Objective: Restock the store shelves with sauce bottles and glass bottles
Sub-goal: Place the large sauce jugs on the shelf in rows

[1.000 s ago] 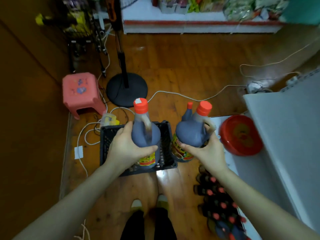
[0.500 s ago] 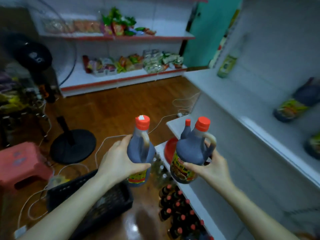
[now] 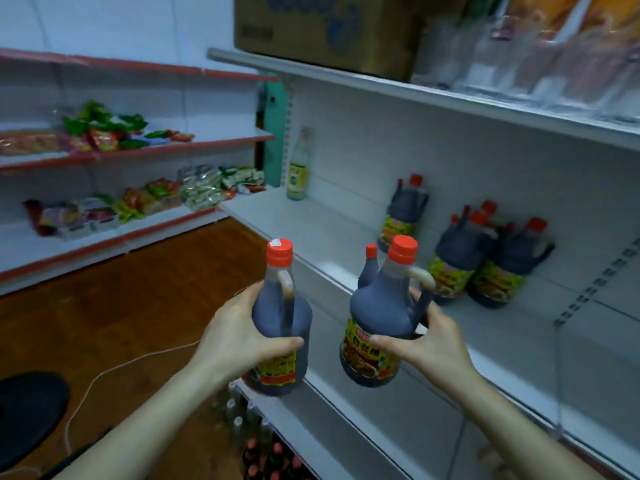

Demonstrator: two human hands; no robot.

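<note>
Left hand (image 3: 242, 336) and right hand (image 3: 429, 337) each around a sauce jug (upright, red-capped) beside the white shelf (image 3: 346, 237).

Bottle (image 3: 375, 327) in the right hand: yellow label carries red Chinese characters, blurred; blue print on the cardboard box (image 3: 325, 29) unreadable.

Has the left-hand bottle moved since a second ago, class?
Yes. The left hand's bottle has risen from above the floor crate to the height of the white shelf.
</note>
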